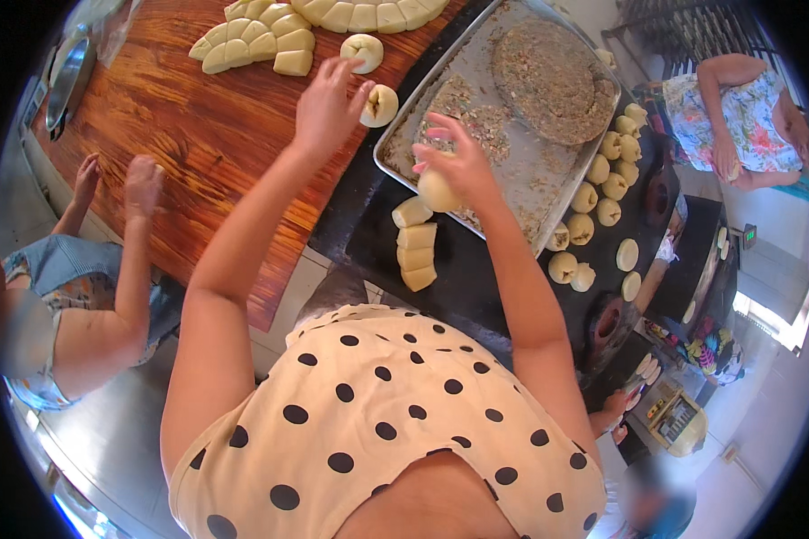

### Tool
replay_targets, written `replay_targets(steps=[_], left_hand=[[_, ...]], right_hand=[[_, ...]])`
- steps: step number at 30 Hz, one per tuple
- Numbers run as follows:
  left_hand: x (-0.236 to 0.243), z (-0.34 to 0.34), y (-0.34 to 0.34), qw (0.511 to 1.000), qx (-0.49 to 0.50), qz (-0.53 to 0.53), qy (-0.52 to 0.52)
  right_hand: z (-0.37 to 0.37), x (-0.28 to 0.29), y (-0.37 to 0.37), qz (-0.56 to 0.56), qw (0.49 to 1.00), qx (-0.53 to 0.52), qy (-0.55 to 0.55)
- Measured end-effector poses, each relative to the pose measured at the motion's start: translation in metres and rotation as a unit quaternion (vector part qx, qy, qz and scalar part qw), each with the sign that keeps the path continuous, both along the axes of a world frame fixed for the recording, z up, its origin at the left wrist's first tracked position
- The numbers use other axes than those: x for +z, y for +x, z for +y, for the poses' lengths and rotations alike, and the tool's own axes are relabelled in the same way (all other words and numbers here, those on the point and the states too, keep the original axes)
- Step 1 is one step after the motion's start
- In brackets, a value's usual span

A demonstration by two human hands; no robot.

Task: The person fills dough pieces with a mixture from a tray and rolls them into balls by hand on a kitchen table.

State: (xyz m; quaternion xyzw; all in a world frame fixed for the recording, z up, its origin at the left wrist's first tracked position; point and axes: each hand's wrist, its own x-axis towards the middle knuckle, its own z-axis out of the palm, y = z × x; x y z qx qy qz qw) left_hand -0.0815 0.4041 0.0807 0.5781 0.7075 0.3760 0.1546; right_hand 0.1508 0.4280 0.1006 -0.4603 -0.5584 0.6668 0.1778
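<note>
My left hand [325, 115] is over the right edge of the wooden table, fingers apart. Its fingertips are close to a pale dough ball with a dark hollow [364, 52], and the thumb is at a second filled dough ball [380, 106]; whether they touch, I cannot tell. My right hand [463, 171] is at the near left rim of a metal tray [548, 211]. A smooth dough ball [438, 191] rests against its palm, while the upper fingers stretch over crumbly brown filling [476, 126]. Just below that hand lies a short row of cut dough pieces [416, 247].
A large filling mound [553, 81] sits in the tray. Several filled dough balls [584, 198] and flat rounds [627, 254] line the black surface to its right. Cut dough [261, 38] lies on the wooden table [180, 135]. A co-worker's hands [139, 184] are at the left; others stand right.
</note>
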Motion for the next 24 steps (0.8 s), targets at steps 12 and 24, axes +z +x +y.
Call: replay_targets(steps=[12,24], left_hand=[[-0.03,0.089,-0.043,0.849,-0.203,0.455,-0.175],[-0.059,0.106,-0.054,0.916,-0.133,0.311,-0.214]], right_hand=[[0.044,-0.018,-0.126,-0.45,0.787,0.303,0.294],[0.07,-0.061,-0.11,-0.309,0.92,0.158,0.183]])
